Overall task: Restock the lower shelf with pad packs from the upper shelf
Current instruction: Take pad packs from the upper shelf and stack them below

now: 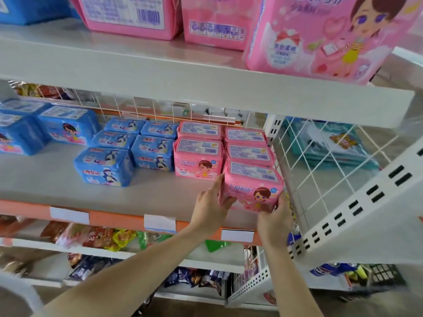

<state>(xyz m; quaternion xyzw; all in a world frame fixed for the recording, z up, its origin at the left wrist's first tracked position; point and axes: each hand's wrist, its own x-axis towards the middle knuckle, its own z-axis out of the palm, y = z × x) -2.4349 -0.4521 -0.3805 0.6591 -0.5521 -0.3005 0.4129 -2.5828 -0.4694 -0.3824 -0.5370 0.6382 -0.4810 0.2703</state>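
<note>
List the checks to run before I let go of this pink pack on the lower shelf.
1. Grip: left hand and right hand hold the pink pack by its sides: ok.
2. Pack resting fully on the lower shelf: cannot tell, the hands hide its bottom edge.
3. Lined up with the pink column behind it, beside the wire divider: ok.
4. Printed front facing outward: ok.
5. Bare room ahead of the neighbouring pink column for another pack: ok.
6. Pink stock on the upper shelf: ok.
</note>
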